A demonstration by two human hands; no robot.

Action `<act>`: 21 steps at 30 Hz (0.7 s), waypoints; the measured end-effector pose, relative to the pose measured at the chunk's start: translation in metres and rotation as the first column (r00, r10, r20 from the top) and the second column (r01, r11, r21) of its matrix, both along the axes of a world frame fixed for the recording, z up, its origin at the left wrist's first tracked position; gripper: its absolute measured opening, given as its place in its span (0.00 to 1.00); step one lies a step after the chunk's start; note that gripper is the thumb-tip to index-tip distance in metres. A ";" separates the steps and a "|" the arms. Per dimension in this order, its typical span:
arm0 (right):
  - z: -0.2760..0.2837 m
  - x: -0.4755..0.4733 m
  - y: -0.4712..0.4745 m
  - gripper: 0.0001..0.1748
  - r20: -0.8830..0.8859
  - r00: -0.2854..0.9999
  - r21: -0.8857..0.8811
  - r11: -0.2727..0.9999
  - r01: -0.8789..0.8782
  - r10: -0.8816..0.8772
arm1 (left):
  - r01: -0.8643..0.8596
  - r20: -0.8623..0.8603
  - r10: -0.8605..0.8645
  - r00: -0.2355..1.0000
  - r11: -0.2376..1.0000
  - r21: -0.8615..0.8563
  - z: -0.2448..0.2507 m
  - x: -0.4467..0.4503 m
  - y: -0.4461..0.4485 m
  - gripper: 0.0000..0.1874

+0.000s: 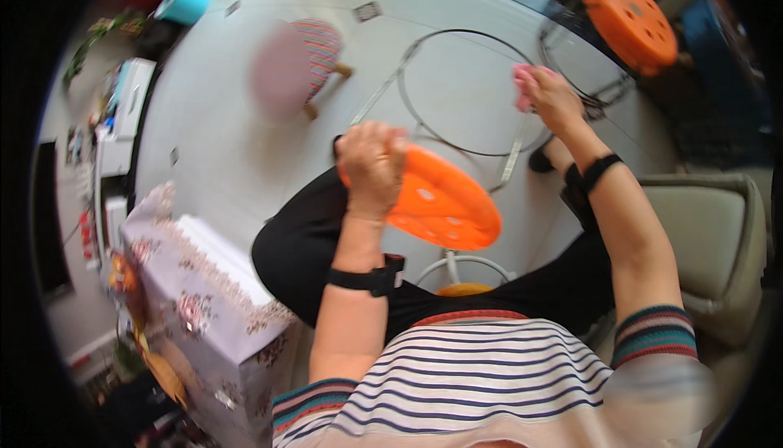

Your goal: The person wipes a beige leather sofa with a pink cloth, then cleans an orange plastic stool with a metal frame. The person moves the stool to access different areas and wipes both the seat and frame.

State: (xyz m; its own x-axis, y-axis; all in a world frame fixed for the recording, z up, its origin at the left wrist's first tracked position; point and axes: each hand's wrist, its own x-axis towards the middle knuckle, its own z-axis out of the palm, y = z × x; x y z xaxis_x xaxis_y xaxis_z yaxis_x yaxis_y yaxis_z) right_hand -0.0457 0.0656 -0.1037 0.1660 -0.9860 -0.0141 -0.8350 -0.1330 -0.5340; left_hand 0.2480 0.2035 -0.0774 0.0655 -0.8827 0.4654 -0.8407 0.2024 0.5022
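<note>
My left hand [374,163] grips the rim of an orange round stool seat [452,203] with small holes in it. The seat is tilted between my knees. Thin metal legs and a large metal ring [400,84] of the stool extend away from me over the floor. My right hand [553,96] is closed around a crumpled pink cloth [523,87], held up near the far right part of the ring. Whether the cloth touches the metal cannot be told.
Another orange stool [633,19] stands at the upper right. A low striped stool [318,56] is ahead on the tiled floor [232,93]. To my left is a table with a floral cloth [183,289]; to my right, a beige padded seat [697,234]. A turquoise bin [183,1] is far left.
</note>
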 end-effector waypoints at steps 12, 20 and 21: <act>0.084 0.049 0.153 0.09 0.595 0.800 0.273 0.919 -0.284 0.071 | -0.031 -0.138 0.032 0.990 0.999 0.009 0.000 0.005 0.008 0.17; 0.037 0.027 0.087 0.16 0.343 0.885 -0.145 0.948 -0.282 0.315 | -0.064 -0.256 0.096 0.962 0.990 0.129 0.002 0.002 0.010 0.20; 0.026 0.027 0.069 0.19 0.368 0.913 -0.010 0.982 -0.187 0.178 | -0.075 -0.253 0.107 0.962 0.989 0.130 0.002 0.003 0.010 0.20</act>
State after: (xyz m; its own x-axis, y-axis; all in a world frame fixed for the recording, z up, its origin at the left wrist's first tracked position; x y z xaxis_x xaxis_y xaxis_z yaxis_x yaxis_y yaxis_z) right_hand -0.0183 0.1348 -0.0773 0.3415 -0.9381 0.0574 -0.5436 -0.2470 -0.8022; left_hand 0.2509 0.2130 -0.0754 0.2524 -0.9150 0.3146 -0.6911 0.0571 0.7205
